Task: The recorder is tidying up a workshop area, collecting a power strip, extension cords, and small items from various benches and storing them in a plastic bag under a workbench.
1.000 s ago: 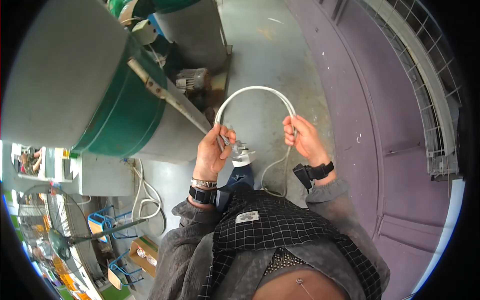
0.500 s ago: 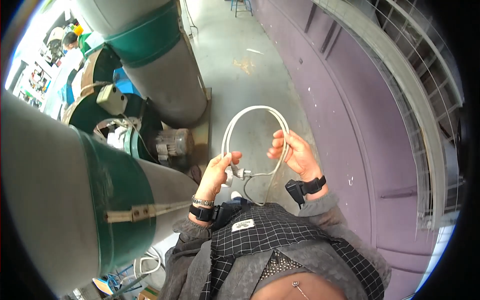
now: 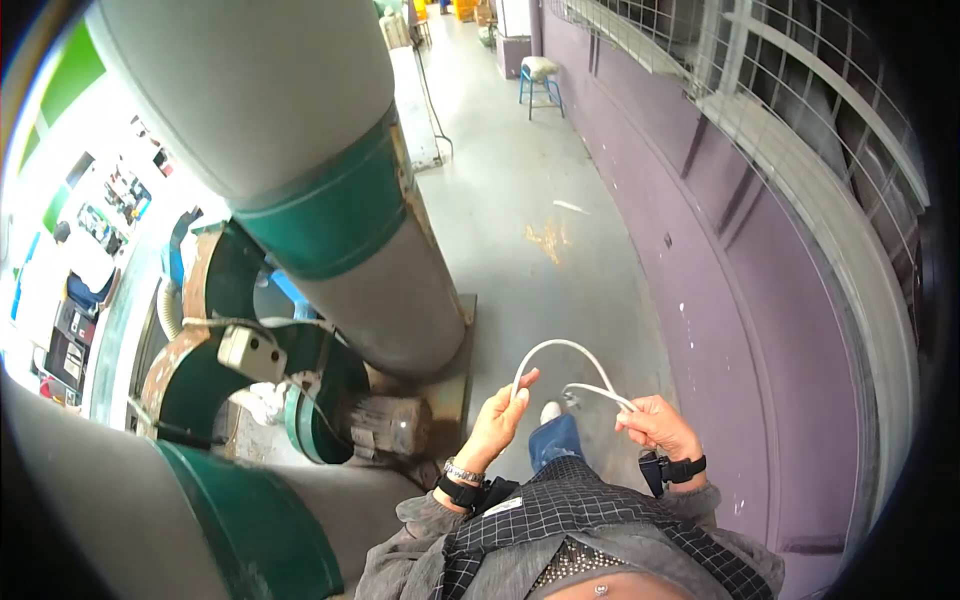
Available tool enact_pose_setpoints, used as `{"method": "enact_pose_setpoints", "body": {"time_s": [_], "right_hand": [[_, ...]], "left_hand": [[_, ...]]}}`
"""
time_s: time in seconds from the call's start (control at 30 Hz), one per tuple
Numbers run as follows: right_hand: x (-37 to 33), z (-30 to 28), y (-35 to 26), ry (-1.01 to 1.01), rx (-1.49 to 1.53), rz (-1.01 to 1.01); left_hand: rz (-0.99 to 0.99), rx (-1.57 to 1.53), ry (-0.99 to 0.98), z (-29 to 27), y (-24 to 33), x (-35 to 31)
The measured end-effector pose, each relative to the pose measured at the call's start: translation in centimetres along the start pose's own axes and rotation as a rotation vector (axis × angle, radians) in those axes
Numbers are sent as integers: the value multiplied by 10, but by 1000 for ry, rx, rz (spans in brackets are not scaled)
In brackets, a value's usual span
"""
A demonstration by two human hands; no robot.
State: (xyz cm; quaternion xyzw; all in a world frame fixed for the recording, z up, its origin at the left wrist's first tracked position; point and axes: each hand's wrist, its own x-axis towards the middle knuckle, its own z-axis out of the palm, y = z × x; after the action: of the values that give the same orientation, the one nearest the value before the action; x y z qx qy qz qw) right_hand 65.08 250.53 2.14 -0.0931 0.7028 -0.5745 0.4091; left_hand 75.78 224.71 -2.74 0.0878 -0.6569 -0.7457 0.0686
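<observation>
Evidently, a white cable [image 3: 557, 342] is held up in an arc between two hands, in front of the body and above the grey floor [image 3: 560, 290]. One side of the arc is taken by the left hand [image 3: 494, 427], with the cable caught between its thumb and fingers [image 3: 530, 378]; the index finger is left partly extended, so the hold is judged to be light. The other side is pinched by the right hand [image 3: 664, 430], its fingers nearly closed on the cable. From that pinch a second strand is led back toward the middle, where its end, near the white shoe [image 3: 551, 411], is too small and blurred to be made out.

For handling of this sort, the bend is best left wide and even, since the sheath could be kinked by a tight curve. At the right fingers the two strands ought to be laid side by side rather than crossed, and any twist is best let out through the looser left hold. Care is called for with the free end, which could be swung against the blue trouser leg [image 3: 555, 440]
</observation>
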Motion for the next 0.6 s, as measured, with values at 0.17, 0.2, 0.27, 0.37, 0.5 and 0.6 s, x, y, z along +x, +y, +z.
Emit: {"method": "enact_pose_setpoints", "body": {"time_s": [0.17,0.2,0.27,0.37,0.5,0.6], "right_hand": [[100,-58,-67,-242,5,-22],[120,-69,-81,-307,-4,-24],[154,-81,-110,-352,-34,-4],[209,-100,-147,-487,88,4],[284,-117,-185,-478,75,17],[347,-130,-198,-318,75,-128]], "left_hand": [[139,89,-161,3,25,139],[135,44,-204,7,33,163],[122,-50,-203,14,45,203],[168,-23,-148,12,50,263],[-11,-152,-82,-16,43,343],[-125,-191,60,-29,65,407]]}}
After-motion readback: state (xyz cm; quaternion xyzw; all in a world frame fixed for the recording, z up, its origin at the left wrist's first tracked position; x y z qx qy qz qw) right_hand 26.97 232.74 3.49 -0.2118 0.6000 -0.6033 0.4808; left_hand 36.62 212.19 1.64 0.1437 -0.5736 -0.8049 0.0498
